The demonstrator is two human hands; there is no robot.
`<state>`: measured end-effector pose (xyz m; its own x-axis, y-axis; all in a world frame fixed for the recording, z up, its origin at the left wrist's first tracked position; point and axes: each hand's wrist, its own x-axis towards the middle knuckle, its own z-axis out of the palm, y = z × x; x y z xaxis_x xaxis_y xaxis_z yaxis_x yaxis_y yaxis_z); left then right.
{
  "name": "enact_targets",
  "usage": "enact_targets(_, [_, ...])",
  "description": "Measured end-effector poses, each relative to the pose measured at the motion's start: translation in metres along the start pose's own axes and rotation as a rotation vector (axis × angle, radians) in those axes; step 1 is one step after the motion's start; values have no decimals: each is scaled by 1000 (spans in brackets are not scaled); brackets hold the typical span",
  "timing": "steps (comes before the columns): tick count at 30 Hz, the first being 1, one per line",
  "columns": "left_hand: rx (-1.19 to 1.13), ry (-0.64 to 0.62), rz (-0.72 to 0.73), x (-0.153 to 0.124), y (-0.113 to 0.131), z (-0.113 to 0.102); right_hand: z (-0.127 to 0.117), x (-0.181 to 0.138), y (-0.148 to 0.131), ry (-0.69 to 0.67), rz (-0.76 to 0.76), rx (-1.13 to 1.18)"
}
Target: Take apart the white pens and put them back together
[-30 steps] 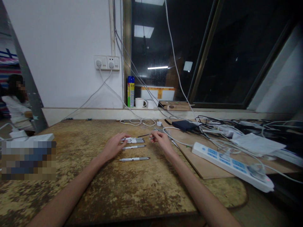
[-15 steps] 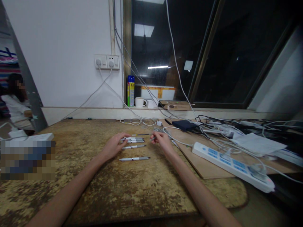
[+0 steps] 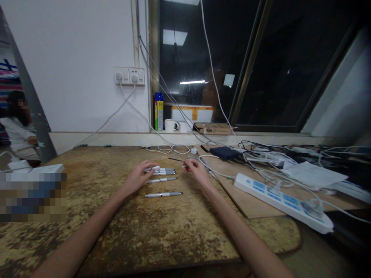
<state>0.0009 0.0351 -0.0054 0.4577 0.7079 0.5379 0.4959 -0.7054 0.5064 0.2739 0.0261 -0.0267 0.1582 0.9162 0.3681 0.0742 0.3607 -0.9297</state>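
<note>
Several grey-and-white pens lie in a row on the worn wooden table. The nearest pen lies alone, another pen beyond it, and a small cluster of pens lies by my fingers. My left hand rests on the left end of the cluster, its fingers pinched on a white pen part. My right hand is closed in a pinch on a thin dark refill that points left and slightly up, above the table.
A white power strip with plugs and tangled cables lies right on a board. Papers and a dark box sit beyond. A spray can and mugs stand on the sill. A person sits far left.
My right hand has lifted the thin refill's far end up off the pen cluster. My left hand has closed on the white pen part at the cluster's left end.
</note>
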Motion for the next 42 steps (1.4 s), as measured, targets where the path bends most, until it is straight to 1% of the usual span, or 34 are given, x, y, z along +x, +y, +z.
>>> enact_targets(4, [-53, 23, -42, -1, -3, 1, -2, 1, 2, 16, -62, -118])
enact_targets(7, [-110, 33, -73, -1, -4, 2, -2, 1, 4, 20, -92, -126])
enact_targets(16, [-139, 43, -88, 0, -1, 0, -4, 5, 10, 38, -108, -120])
enact_targets(23, [-114, 59, -93, 0, 0, -1, -3, 3, 6, 39, -109, -159])
enact_targets(31, [-74, 79, -94, 1, -5, -1, -2, 2, 2, 25, -93, -132])
enact_targets(42, [-122, 61, -96, 1, -1, 1, -3, 1, 1, 34, -82, -141])
